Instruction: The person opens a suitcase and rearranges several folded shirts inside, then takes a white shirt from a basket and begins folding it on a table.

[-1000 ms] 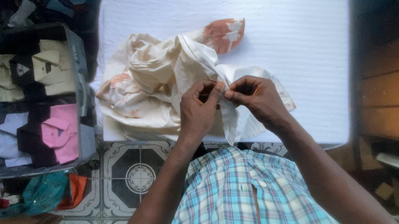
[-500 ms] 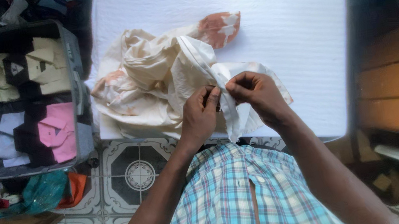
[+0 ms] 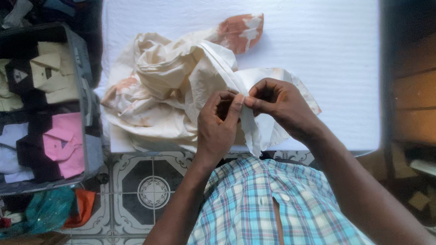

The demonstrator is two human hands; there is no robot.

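both hands, left hand (image 3: 217, 125) and right hand (image 3: 280, 104), fingers pinched shut on one crumpled cream shirt with rust-orange patches (image 3: 178, 88) on the white mattress (image 3: 319, 27); one open grey suitcase (image 3: 81, 74) alongside.

Garment (image 3: 167, 90) on bed (image 3: 319, 27), suitcase (image 3: 25, 105) left

A cream shirt (image 3: 167, 90) with faded rust-orange blotches lies crumpled in a loose heap on the near left part of the white bed (image 3: 319, 27). One rust-patterned end sticks out toward the far side, flat on the sheet. Its pale front edge runs down from the heap to the near edge of the bed, where it is drawn up and pinched together, hanging slightly over the side.
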